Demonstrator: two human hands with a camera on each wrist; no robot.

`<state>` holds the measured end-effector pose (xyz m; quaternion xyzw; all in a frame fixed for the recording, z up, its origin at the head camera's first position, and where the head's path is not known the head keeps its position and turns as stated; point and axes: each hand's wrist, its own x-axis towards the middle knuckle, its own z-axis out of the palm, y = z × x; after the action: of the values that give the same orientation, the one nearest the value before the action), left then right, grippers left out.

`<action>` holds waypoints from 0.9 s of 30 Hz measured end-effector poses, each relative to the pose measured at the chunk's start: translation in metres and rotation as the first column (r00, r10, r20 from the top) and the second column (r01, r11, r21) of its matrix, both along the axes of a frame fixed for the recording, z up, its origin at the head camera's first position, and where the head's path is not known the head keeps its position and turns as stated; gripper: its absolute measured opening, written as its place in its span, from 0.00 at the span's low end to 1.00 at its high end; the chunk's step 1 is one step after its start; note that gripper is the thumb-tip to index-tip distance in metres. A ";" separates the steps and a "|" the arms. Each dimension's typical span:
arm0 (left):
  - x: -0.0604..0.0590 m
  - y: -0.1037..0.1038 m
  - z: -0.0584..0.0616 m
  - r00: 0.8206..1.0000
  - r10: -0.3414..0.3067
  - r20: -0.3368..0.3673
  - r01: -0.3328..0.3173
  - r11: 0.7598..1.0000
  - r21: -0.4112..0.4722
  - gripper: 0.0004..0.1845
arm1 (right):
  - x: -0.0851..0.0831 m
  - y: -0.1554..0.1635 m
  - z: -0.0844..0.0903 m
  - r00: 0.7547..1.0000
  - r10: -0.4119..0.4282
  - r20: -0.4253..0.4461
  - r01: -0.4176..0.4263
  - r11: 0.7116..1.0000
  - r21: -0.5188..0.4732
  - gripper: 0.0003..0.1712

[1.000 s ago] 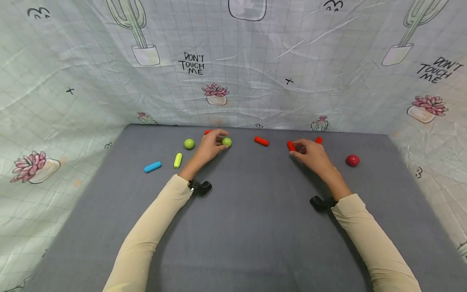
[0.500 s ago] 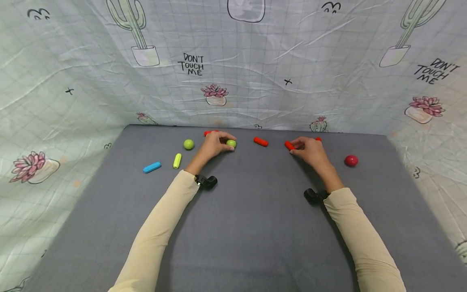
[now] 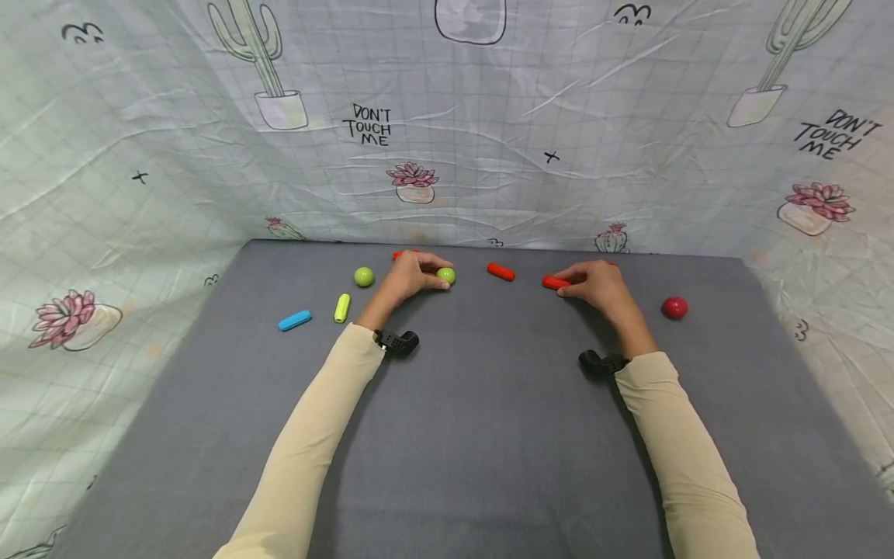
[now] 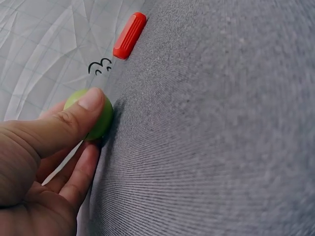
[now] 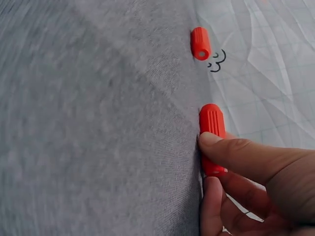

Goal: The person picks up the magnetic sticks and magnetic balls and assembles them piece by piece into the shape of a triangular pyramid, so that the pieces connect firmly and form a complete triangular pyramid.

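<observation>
Pinched between thumb and fingers, the green ball (image 3: 445, 275) sits in the left hand (image 3: 408, 276) on the grey mat (image 3: 461, 435), near its far edge. Right hand (image 3: 594, 286) grasps one red cylinder (image 3: 555, 282) in the same manner, low on the mat. Between both hands lies another red cylinder (image 3: 500, 272). Further left rest a second green ball (image 3: 363, 276), a lime cylinder (image 3: 341, 307) and a blue cylinder (image 3: 295, 320); a red ball (image 3: 673, 307) lies at the right.

left hand (image 3: 405, 278) pinching, right hand (image 3: 594, 284) pinching
</observation>
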<state>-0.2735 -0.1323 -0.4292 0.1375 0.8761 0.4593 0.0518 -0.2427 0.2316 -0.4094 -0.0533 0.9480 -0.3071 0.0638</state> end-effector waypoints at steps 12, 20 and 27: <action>0.005 0.012 0.004 0.998 -0.040 -0.040 0.037 0.997 -0.065 0.22 | 0.006 0.010 -0.005 0.995 0.024 -0.094 -0.027 0.999 -0.033 0.19; 0.023 0.020 0.013 0.993 -0.100 -0.055 0.098 0.994 -0.038 0.23 | 0.025 0.005 -0.002 0.993 0.072 -0.098 -0.079 0.994 -0.073 0.18; 0.032 0.023 0.015 0.993 -0.103 -0.065 0.104 0.995 0.005 0.20 | 0.033 -0.002 0.002 0.985 0.090 -0.148 -0.097 0.994 -0.045 0.18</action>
<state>-0.2419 -0.1095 -0.4141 0.1978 0.8671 0.4548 0.0467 -0.2092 0.2301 -0.4073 -0.1218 0.9383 -0.3235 0.0072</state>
